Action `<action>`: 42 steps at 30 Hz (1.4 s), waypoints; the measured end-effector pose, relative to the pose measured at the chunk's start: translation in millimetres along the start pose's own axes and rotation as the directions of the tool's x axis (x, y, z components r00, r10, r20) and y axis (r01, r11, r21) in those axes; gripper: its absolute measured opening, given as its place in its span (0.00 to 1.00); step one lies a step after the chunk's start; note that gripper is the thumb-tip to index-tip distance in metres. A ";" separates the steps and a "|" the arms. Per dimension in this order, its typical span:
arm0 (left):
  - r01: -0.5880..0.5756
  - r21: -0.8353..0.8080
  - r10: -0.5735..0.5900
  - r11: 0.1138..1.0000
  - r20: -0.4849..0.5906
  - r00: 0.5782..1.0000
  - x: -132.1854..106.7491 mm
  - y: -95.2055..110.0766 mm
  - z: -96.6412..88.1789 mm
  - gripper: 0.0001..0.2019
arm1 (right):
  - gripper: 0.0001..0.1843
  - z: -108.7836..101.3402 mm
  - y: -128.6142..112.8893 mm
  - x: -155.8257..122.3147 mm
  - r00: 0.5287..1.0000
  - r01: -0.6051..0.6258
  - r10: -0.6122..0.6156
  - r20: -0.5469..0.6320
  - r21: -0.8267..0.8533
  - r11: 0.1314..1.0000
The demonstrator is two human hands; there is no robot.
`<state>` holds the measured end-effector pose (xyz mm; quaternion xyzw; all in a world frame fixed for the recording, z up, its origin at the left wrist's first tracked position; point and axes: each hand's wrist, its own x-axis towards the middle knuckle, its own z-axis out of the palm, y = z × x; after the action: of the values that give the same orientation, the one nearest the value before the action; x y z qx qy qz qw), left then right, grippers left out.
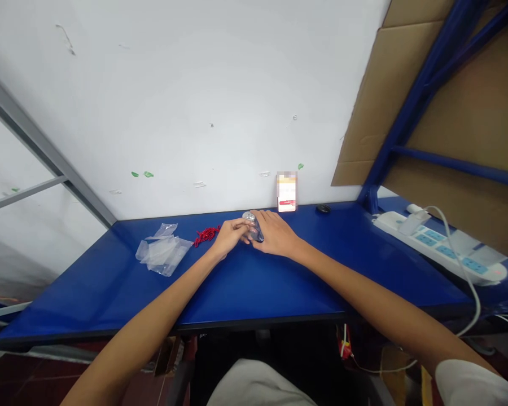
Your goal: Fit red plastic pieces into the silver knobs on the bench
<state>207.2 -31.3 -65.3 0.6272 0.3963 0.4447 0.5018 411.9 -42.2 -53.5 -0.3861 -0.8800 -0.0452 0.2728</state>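
My left hand (228,235) and right hand (276,233) have their fingers closed on a small clear packet (254,226), which lies lengthwise toward the wall (195,113).

Blue surface (245,287) set against a white wall (195,84), evenly lit.
The wall carries scraps of green tape (141,174) and a few small marks. On the right, cardboard (461,107) sits behind a blue metal frame (423,84), with a white power strip (440,245) lying below. Grey framing (46,148) slants on the left, and dark red floor (8,378) shows beneath.
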 end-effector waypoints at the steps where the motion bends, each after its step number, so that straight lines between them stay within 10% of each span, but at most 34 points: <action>1: -0.012 -0.004 0.012 1.000 0.003 1.000 -0.6 0.0 1.0 0.14 | 0.36 1.1 -2.0 -0.1 1.000 -0.015 0.015 -0.002 -0.008 1.000; 21: 0.024 0.325 -0.043 0.945 0.051 0.998 -0.1 -3.4 -5.7 0.21 | 0.40 0.2 -6.1 -2.1 0.992 0.125 -0.124 -0.016 0.174 0.977; 42: 0.021 0.239 -0.052 0.971 0.122 0.991 -3.9 6.7 -2.3 0.28 | 0.45 -1.1 0.4 -1.5 0.993 0.099 -0.113 0.034 0.271 0.958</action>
<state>204.2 -35.5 -59.1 0.7022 0.4251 0.3439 0.4559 413.6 -43.2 -53.4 -0.2989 -0.9039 0.0695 0.2980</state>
